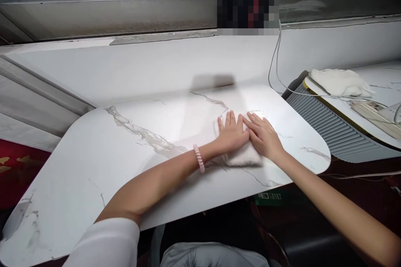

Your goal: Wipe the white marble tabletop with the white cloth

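A folded white cloth (244, 156) lies on the white marble-patterned tabletop (94, 167), right of its middle. Flat on the cloth's left part rests my left hand (232, 133), fingers spread and pointing away from me. My right hand (263, 135) presses on the cloth's right side, its fingers stretched out and angled to the left. The two hands touch near the thumbs. They cover much of the cloth, so its far edge is only partly visible. A pink coiled band (198, 158) circles my left wrist.
At the right stands a second table with a ribbed grey side (326, 129). A fluffy white cloth (341, 82) and a pale power strip (376, 117) lie on it. A thin white cable (277, 58) hangs down the white wall (140, 71). Windows run along the back.
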`<state>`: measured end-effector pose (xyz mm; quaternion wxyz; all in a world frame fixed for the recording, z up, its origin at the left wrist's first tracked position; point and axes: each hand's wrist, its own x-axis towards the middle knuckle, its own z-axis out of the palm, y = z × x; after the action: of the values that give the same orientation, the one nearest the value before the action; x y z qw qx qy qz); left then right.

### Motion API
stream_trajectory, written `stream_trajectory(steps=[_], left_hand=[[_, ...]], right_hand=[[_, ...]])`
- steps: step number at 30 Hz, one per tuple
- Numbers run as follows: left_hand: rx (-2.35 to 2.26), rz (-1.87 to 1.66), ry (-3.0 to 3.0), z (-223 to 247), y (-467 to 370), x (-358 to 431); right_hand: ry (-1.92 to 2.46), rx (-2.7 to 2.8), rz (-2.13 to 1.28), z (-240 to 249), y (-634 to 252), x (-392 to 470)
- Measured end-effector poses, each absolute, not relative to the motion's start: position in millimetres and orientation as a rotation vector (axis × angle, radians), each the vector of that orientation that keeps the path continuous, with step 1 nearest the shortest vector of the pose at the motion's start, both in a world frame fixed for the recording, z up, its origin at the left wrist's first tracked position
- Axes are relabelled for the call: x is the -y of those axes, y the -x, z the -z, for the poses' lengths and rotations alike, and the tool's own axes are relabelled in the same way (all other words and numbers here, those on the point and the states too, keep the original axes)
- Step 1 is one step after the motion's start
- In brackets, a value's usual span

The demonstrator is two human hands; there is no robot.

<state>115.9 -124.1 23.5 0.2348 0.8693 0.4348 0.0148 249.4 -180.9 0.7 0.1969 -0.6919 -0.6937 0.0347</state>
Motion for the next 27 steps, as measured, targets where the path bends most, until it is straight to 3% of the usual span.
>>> stream_trajectory(steps=[7,12,20,27], left_hand=[[-1.382,-0.363,-2.536,-10.5,-133.6,23.6],[-1.416,-0.542,-2.606,-8.9,-138.2,-15.5],[-1.451,-0.475,-2.581,-5.3,-129.2,-5.9],[-1.347,-0.292,-2.659,-7.0,-89.6,54.5]], right_hand=[[1.921,1.909,0.039,-1.4,-257.3,52.6],[1.970,1.886,0.068,-4.3,-253.3,9.7],[1.974,1.952,0.085,-2.5,-249.3,20.7],[2.004,2.052,0.121,-1.6,-215.8,91.2]])
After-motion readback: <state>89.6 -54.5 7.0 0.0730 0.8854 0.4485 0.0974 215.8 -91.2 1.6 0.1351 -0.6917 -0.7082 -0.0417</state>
